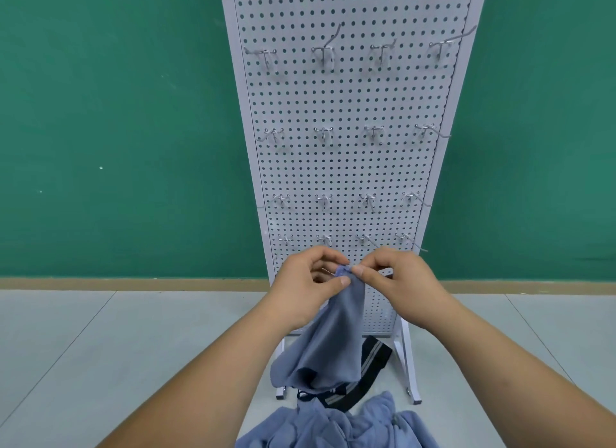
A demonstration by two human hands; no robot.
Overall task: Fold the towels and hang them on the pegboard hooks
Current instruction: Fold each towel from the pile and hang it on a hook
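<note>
A blue-grey towel [328, 341] hangs down in front of the lower part of the white pegboard [346, 167]. My left hand [305, 287] and my right hand [396, 281] both pinch its top corner close together, just below the bottom row of metal hooks [325, 240]. More blue-grey towels [346, 424] lie heaped at the bottom of the view. All the hooks in sight are bare.
The pegboard stands on white feet [411, 371] against a green wall [116, 130]. A dark striped strap or bag [366, 371] lies on the pale tiled floor [100, 347] behind the heap, between the feet.
</note>
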